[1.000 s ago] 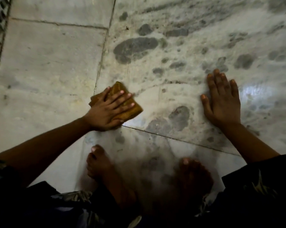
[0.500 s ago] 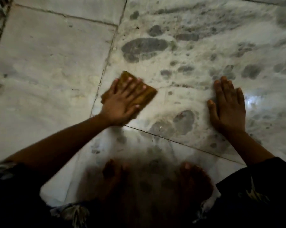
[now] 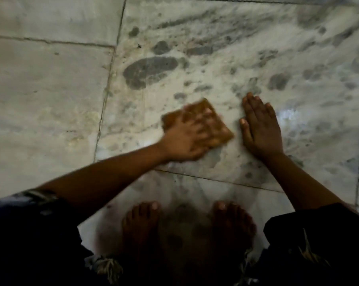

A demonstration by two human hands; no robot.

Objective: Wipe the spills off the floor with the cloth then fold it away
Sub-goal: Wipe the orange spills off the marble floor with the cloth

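One view only, camera on my head, wide-angle. Looks forward and steeply down at marble floor (image 3: 50, 89) in front of me. Close range: my forearms enter from lower left and lower right of frame, my left hand (image 3: 187, 139) and right hand (image 3: 261, 129) sit near centre. My bare feet (image 3: 141, 221) at bottom centre, almost straight below lens. Tile seams bend toward frame edges. No second view, so no shared area.

1. Dim, greenish light overall; a bright glare patch on the floor (image 3: 290, 117) at right
2. Motion blur smears the left hand (image 3: 187, 139) and cloth (image 3: 220, 133)
3. Lower frame falls into deep shadow; edges soft
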